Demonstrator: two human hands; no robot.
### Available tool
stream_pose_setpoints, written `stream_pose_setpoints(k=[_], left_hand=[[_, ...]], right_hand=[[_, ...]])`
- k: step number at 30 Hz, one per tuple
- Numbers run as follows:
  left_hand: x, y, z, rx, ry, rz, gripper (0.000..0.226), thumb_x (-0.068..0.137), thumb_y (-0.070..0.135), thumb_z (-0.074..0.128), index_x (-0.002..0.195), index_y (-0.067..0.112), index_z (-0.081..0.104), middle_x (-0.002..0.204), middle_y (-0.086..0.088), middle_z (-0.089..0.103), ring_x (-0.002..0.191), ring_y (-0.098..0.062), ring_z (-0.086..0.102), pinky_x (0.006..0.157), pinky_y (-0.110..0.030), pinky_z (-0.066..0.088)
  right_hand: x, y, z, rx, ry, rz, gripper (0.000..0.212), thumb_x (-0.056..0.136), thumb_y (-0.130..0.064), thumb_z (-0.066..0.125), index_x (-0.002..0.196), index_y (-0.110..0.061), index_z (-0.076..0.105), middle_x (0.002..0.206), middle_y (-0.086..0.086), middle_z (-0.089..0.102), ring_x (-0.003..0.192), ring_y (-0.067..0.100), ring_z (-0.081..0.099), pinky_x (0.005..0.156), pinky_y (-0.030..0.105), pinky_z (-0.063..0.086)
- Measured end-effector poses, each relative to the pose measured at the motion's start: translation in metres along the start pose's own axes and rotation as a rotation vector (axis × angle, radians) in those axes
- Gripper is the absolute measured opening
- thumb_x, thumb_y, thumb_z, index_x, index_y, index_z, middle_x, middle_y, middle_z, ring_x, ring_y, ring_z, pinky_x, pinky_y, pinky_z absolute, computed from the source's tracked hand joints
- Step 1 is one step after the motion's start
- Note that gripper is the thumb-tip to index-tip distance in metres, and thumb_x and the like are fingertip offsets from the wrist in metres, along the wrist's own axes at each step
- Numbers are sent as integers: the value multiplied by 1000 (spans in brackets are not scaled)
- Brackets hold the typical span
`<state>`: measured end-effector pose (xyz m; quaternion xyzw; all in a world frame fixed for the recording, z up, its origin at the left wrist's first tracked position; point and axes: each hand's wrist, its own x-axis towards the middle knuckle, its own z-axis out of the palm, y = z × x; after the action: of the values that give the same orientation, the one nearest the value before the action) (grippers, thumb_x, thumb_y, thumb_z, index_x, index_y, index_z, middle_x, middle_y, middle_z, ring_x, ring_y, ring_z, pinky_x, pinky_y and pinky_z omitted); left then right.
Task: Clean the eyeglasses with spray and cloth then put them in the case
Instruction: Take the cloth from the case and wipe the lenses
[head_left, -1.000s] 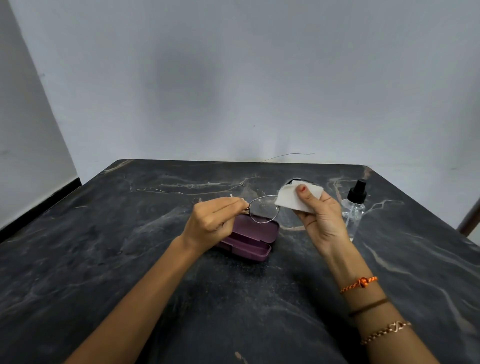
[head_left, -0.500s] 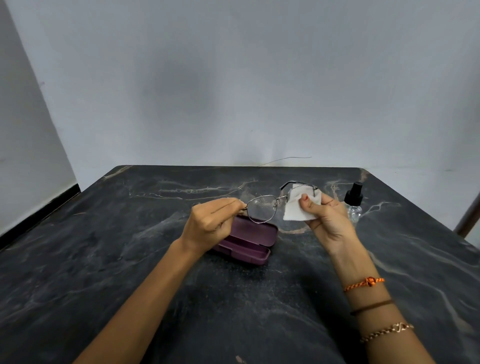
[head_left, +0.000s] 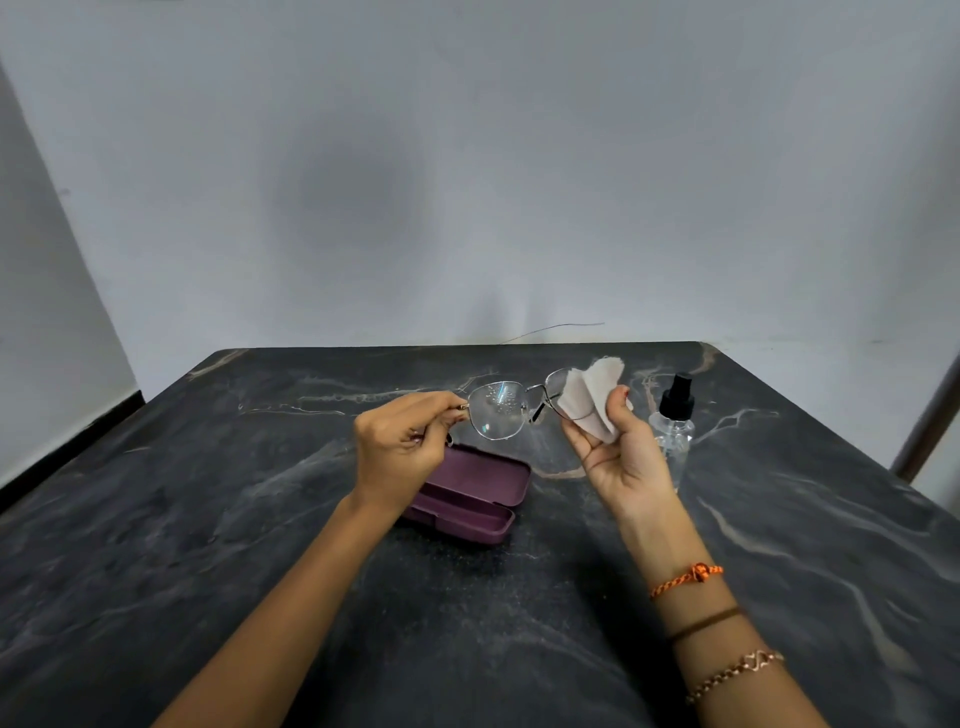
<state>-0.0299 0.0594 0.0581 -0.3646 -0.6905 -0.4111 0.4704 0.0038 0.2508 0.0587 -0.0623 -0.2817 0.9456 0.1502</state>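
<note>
Eyeglasses (head_left: 511, 410) mid-wipe, held above the open case (head_left: 467, 493).
Left hand (head_left: 402, 447) pinches the nine-o'clock hinge; right hand (head_left: 618, 447), gripping the cloth (head_left: 592, 400), has slid onto the three-o'clock lens. The other lens remains droplet-speckled, so wiping continues.

Left hand (head_left: 402, 441) pinches eyeglasses (head_left: 498, 410); right hand (head_left: 621, 457) holds cloth (head_left: 589, 400).

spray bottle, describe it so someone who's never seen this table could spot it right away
Start at the dark marbled table and go to its far right part, just behind the right hand that holds the white cloth. The spray bottle stands upright there. It is the only clear thing with a black pump top; the case nearer the middle is purple and lies flat and open.
</note>
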Motion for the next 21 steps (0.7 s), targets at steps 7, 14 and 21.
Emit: stream_pose_setpoints(k=[7, 14, 21], left_hand=[[8, 3, 9, -6, 50, -97, 10, 66, -12, 69, 74, -7, 72, 67, -13, 71, 68, -8, 62, 63, -4, 49], [13, -9, 11, -30, 245, -240, 20, 66, -16, 71, 84, -12, 68, 80, -1, 63, 67, -5, 62, 63, -1, 48], [9, -2, 20, 14, 173, -139, 8, 67, -9, 69, 73, -5, 72, 60, -11, 70, 49, -18, 62, 46, -30, 49]], right_hand=[[-2, 0, -1, 107, 6, -7, 23, 96, -27, 40, 88, -10, 55, 62, 7, 74, 57, 22, 71, 54, 37, 58], [-3, 1, -1, 128, 23, -2, 22, 96, -28, 41, 89, -10, 53, 61, 8, 73, 55, 23, 70, 55, 39, 57], [-5, 22, 4, 82, -19, 56, 26, 95, -29, 42, 95, -7, 54, 67, 9, 74, 59, 24, 71, 55, 38, 59]])
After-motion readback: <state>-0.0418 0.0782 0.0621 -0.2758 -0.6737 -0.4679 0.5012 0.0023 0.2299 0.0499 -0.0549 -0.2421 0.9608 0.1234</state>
